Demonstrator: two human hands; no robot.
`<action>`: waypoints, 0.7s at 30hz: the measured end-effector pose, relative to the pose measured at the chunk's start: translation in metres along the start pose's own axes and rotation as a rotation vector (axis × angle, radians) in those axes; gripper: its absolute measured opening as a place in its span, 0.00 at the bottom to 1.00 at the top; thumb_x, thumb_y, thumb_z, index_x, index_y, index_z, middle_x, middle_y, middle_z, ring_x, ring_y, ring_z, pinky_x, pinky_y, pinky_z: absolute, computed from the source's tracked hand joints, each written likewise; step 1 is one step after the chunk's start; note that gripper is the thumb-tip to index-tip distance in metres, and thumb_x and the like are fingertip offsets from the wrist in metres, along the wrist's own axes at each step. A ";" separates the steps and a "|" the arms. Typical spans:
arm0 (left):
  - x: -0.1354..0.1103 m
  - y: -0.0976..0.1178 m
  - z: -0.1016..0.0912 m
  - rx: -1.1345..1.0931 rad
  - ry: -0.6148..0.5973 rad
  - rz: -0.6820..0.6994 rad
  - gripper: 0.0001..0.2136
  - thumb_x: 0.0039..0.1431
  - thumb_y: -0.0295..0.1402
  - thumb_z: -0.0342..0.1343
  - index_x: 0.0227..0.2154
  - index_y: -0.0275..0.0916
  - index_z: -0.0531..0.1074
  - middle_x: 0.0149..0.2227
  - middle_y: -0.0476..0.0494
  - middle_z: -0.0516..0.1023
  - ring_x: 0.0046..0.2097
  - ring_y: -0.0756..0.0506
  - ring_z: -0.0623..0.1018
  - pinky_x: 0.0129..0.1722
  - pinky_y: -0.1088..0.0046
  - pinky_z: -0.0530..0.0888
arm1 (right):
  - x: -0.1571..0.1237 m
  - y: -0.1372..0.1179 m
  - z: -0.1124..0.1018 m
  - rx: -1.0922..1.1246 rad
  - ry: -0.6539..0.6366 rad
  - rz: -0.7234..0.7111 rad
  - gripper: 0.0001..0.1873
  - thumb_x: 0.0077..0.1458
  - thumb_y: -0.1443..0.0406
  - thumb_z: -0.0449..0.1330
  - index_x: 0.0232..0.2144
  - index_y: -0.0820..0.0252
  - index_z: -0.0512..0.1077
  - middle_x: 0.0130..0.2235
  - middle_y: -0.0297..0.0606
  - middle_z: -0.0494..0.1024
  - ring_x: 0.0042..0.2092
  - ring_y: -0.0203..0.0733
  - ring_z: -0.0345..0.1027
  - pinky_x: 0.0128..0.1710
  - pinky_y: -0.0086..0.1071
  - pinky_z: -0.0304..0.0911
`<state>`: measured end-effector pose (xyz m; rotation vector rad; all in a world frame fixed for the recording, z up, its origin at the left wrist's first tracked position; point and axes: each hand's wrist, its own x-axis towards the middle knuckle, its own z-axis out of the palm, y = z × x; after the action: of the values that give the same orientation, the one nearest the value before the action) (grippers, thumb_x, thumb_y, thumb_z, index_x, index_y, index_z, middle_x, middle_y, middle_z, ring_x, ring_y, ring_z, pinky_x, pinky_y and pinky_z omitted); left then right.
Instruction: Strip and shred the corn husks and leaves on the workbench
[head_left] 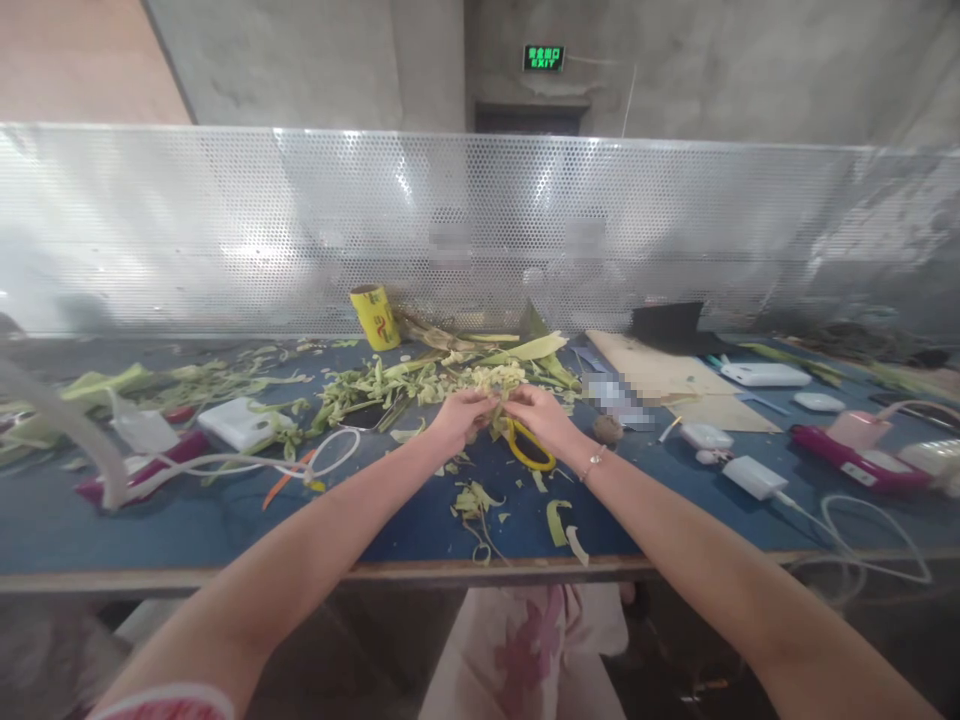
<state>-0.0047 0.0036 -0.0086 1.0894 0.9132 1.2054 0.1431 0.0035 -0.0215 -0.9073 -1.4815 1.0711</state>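
My left hand point(455, 420) and my right hand point(543, 418) meet over the middle of the blue table, fingertips pinched close together. Between them is a pale yellow-green plant piece point(496, 400), mostly hidden by the fingers. Just behind the fingertips lies a heap of pale plant bits point(491, 378). A yellow loop handle, perhaps of scissors point(534, 458), rests on the table below my right hand; its other end is hidden. Nearer the edge are leaf scraps point(476, 500) and curled peel-like strips point(556, 522).
A yellow cup point(376, 318) stands behind green plant pieces point(367, 390). White adapters and cables point(756, 478) and a magenta power strip point(862, 460) lie right. A white cable point(225, 462) and white box point(244, 425) are left. A perforated metal screen point(300, 230) borders the back.
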 end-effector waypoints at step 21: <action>-0.015 0.005 0.011 -0.101 -0.032 0.073 0.19 0.27 0.39 0.69 0.21 0.34 0.68 0.20 0.52 0.71 0.25 0.53 0.72 0.32 0.73 0.72 | -0.006 -0.012 0.009 0.102 0.107 -0.020 0.12 0.39 0.60 0.61 0.28 0.59 0.68 0.27 0.33 0.69 0.29 0.36 0.62 0.32 0.31 0.58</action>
<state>0.0027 -0.0129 -0.0014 1.0656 0.7851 1.2771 0.1354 -0.0071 -0.0129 -0.8626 -1.3330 1.0576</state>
